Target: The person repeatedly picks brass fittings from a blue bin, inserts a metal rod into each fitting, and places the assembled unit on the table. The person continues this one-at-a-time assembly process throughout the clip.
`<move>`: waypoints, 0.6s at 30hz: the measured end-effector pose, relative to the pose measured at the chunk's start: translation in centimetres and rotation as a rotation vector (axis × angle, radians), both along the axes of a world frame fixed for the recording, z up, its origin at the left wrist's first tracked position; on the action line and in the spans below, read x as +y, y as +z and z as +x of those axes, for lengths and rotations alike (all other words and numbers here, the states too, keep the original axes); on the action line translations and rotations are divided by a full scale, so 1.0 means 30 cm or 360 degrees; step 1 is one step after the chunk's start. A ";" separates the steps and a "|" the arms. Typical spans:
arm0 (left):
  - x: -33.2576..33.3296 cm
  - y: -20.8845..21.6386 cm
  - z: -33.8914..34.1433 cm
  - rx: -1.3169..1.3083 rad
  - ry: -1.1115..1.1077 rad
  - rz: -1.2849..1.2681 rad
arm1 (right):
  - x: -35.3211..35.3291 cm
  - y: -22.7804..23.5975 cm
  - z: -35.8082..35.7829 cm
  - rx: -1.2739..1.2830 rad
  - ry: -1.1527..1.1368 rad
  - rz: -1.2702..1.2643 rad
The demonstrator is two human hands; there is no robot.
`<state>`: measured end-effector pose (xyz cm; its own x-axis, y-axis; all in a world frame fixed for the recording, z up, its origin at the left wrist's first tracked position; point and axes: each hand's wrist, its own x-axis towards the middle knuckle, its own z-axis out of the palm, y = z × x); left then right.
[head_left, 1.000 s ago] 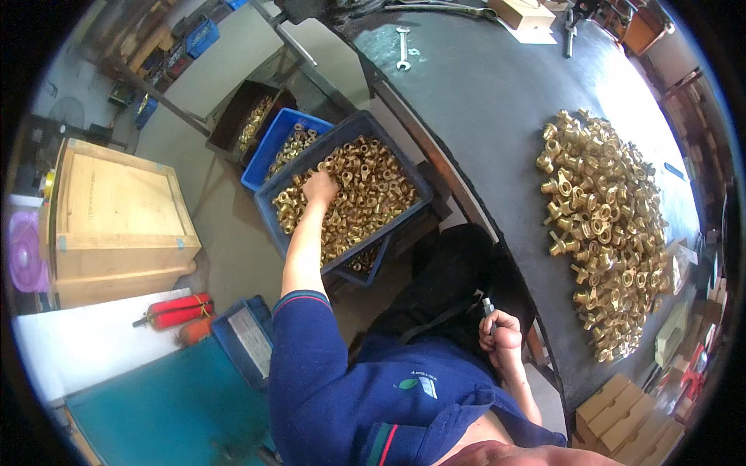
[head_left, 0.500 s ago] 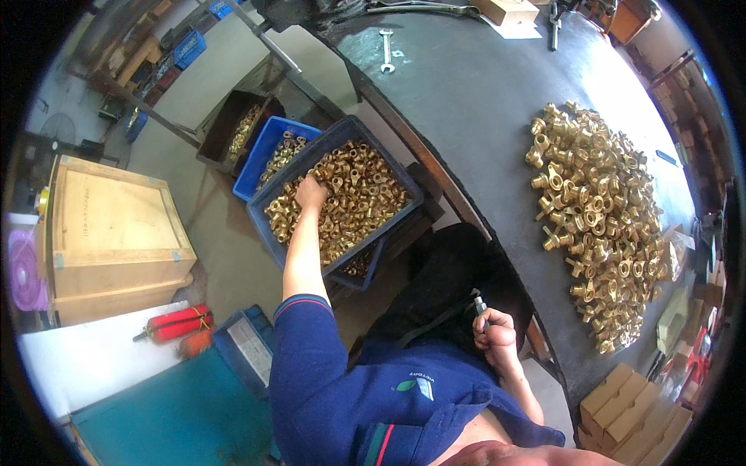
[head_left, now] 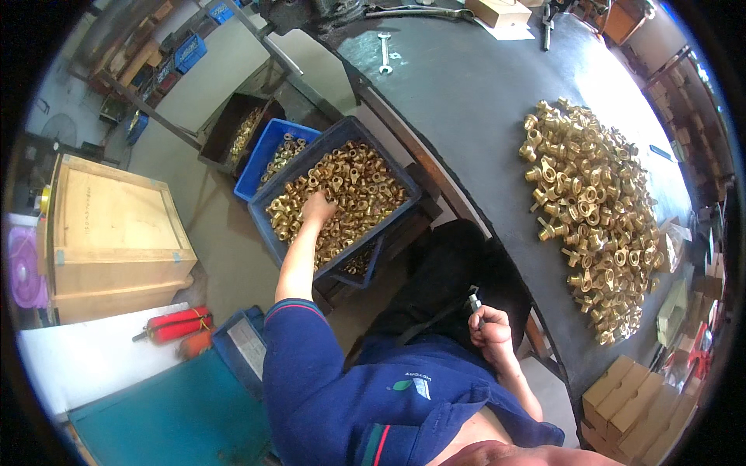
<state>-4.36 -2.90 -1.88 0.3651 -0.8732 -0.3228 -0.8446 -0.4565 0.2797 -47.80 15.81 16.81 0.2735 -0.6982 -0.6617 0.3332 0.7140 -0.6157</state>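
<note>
My left hand (head_left: pixel 317 209) reaches into a dark blue-grey plastic bin (head_left: pixel 268 237) of small brass fittings (head_left: pixel 359 182). Its fingers are bent and drawn together over the pieces; whatever lies between them is hidden. Close to my body, my right hand (head_left: pixel 491 330) is closed round a small hand tool (head_left: pixel 475 301) with a silvery metal collar and a thin tip. That tool's handle is mostly covered by my fingers, so its kind is unclear. On the dark workbench (head_left: pixel 466 101) to the right lies a large heap of brass fittings with ring-shaped lugs (head_left: pixel 594 210).
Beside the bin stand a bright blue bin (head_left: pixel 252 167) and a dark metal trough (head_left: pixel 220 140), both holding small parts. An open-end wrench (head_left: pixel 385 53) lies on the bench. Cardboard boxes (head_left: pixel 633 404) are stacked at lower right; a wooden crate (head_left: pixel 116 225) stands at left.
My left hand has shifted slightly nearer to me and to the right within the bin. My right hand keeps the tool in about the same place.
</note>
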 end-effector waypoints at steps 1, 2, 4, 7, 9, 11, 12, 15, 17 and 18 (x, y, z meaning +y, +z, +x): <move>0.011 -0.009 -0.005 -0.0005 -0.0003 0.0037 | 0.008 -0.003 -0.005 0.0012 -0.0018 -0.0008; 0.023 0.013 -0.023 -0.0017 -0.0010 0.0075 | 0.019 -0.014 -0.008 0.0016 -0.0040 -0.0015; 0.047 0.005 -0.027 -0.0021 -0.0065 0.0037 | 0.031 -0.021 -0.013 0.0019 -0.0071 -0.0021; 0.086 0.005 -0.037 0.0124 0.0154 -0.0029 | 0.050 -0.014 -0.020 0.0014 -0.0081 -0.0011; 0.120 -0.037 -0.035 0.0451 0.0192 0.0184 | 0.055 -0.003 -0.020 -0.0001 -0.0057 -0.0019; 0.155 -0.090 -0.027 0.0777 0.0231 0.0391 | 0.056 0.002 -0.017 0.0010 -0.0030 -0.0021; 0.181 -0.105 -0.036 0.0523 0.0008 0.0314 | 0.058 0.005 -0.015 0.0017 -0.0017 -0.0017; 0.172 -0.013 -0.108 0.0276 -0.0259 0.0357 | 0.063 0.001 -0.018 0.0032 -0.0029 -0.0036; 0.162 0.077 -0.133 0.0348 -0.0232 0.0520 | 0.064 0.004 -0.019 0.0046 -0.0019 -0.0059; 0.160 0.057 -0.116 0.0365 -0.0218 0.0541 | 0.062 0.006 -0.020 0.0054 -0.0007 -0.0074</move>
